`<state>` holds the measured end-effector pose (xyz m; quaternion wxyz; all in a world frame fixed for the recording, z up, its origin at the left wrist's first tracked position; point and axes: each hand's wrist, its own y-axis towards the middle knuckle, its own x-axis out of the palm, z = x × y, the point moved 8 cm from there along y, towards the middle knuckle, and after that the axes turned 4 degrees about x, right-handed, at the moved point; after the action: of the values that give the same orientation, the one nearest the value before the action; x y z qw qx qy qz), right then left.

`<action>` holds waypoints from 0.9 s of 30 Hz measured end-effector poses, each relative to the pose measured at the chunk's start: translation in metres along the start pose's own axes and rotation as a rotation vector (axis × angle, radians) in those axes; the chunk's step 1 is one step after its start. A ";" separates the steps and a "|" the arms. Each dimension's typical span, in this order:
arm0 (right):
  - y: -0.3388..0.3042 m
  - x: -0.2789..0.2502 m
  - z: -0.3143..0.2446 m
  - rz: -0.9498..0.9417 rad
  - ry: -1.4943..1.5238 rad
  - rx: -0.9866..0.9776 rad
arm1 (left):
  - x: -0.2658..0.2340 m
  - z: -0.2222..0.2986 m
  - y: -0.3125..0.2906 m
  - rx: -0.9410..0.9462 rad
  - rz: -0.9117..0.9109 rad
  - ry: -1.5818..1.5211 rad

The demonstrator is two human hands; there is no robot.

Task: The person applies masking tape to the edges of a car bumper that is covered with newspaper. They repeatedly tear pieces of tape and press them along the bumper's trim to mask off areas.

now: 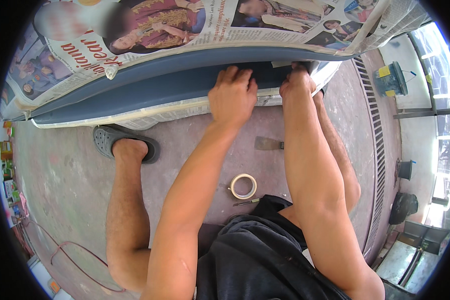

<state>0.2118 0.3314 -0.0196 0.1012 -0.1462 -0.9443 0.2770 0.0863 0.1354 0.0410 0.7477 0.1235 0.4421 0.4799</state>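
Note:
A long blue-grey painted panel, likely a vehicle's lower body part, runs across in front of me, with newspaper masking above it. My left hand rests on its lower edge, fingers bent over the surface and slightly apart, holding nothing visible. To its right, my right hand is closed at the panel's right end. A short pale strip of masking tape reaches from its fingertips onto the panel; the fingertips are partly hidden. More newspaper lines the panel's lower edge.
On the concrete floor lie a masking tape roll, a putty knife and a cutter knife. A red hose curls at lower left. At right are a floor grate and a blue-grey bucket.

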 end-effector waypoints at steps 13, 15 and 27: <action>-0.016 0.009 -0.002 -0.163 0.159 0.026 | 0.082 0.036 0.042 0.231 -0.301 0.171; -0.012 0.007 -0.004 -0.153 0.156 0.017 | 0.088 0.036 0.044 0.219 -0.363 0.137; -0.027 0.002 -0.008 -0.084 0.125 0.018 | 0.089 0.031 0.045 0.312 -0.275 0.137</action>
<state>0.2065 0.3144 0.0018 0.1727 -0.1223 -0.9389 0.2715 0.0959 0.2391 0.0386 0.7462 0.1435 0.5734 0.3062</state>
